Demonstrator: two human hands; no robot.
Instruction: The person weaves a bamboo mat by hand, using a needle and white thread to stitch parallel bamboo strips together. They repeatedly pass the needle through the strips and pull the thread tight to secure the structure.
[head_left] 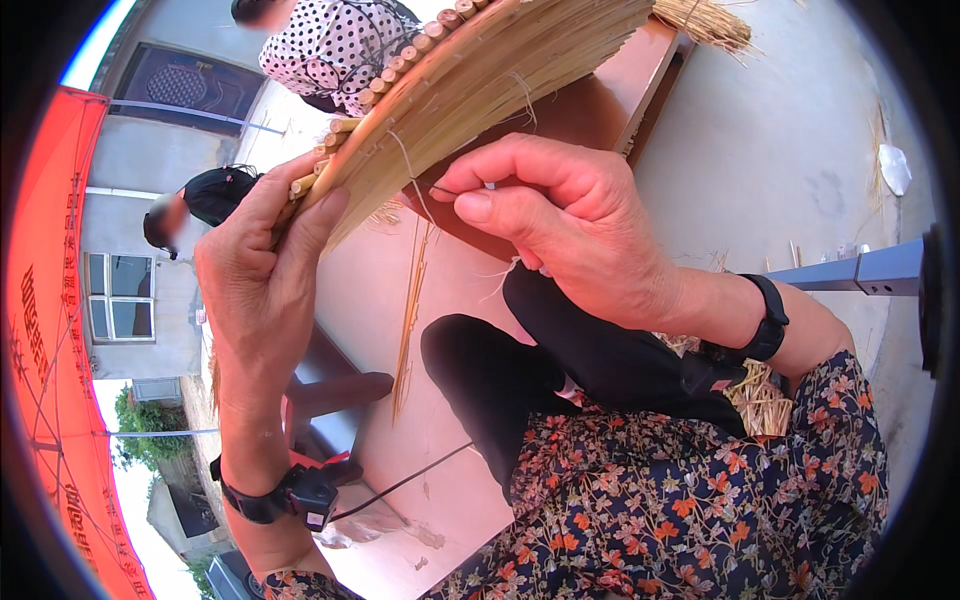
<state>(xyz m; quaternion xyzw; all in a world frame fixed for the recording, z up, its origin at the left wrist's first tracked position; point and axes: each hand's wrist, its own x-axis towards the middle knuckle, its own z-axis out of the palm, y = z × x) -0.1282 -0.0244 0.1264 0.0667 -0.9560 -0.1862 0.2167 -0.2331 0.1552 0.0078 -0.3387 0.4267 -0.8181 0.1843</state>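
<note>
Reed mat gripped by L hand, thin cord pinched by R hand; stalks could be split if cord's pulled w/ excess force.

Straw-yellow panel — dark shirt, orange-flowered

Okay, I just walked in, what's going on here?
A person's left hand grips the edge of a mat of pale stalks. Their right hand, fingertips close together, is raised near a loose thread on the mat; whether it holds that is unclear. Someone in a polka-dot top is beyond.
</note>
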